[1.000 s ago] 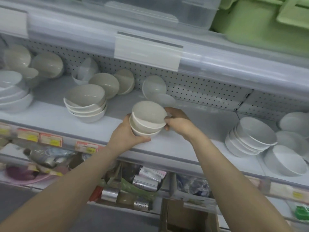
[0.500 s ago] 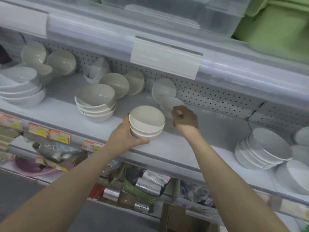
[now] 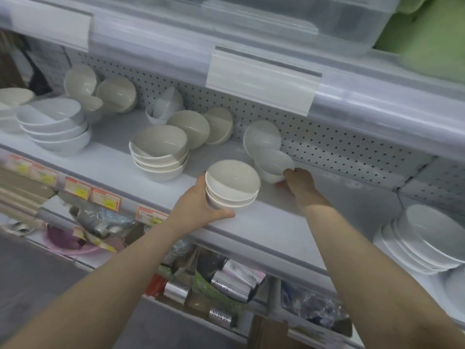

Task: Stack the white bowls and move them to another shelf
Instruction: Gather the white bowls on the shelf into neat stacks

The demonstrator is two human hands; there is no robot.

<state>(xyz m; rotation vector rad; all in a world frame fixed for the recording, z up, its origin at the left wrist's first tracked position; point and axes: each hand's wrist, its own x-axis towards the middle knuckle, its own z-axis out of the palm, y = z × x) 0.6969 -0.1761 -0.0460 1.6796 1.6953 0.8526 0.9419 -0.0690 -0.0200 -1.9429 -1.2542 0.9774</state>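
Note:
My left hand [image 3: 198, 205] grips a short stack of small white bowls [image 3: 232, 182] standing near the front of the white shelf [image 3: 266, 222], thumb under the stack's base. Behind and to the right, my right hand [image 3: 298, 181] holds the rim of a tilted small white bowl [image 3: 273, 163]. Another small bowl [image 3: 261, 137] leans on edge against the pegboard just behind it.
A stack of three bowls [image 3: 159, 153] stands left of centre, with several loose bowls behind it. Larger bowl stacks sit at far left [image 3: 54, 124] and far right [image 3: 427, 238]. An upper shelf edge with a price tag holder [image 3: 261, 76] overhangs. Packaged goods fill the lower shelf.
My right hand let go of the held stack, reached back to the right and took hold of the tilted bowl by the pegboard. My left hand kept the stack in place.

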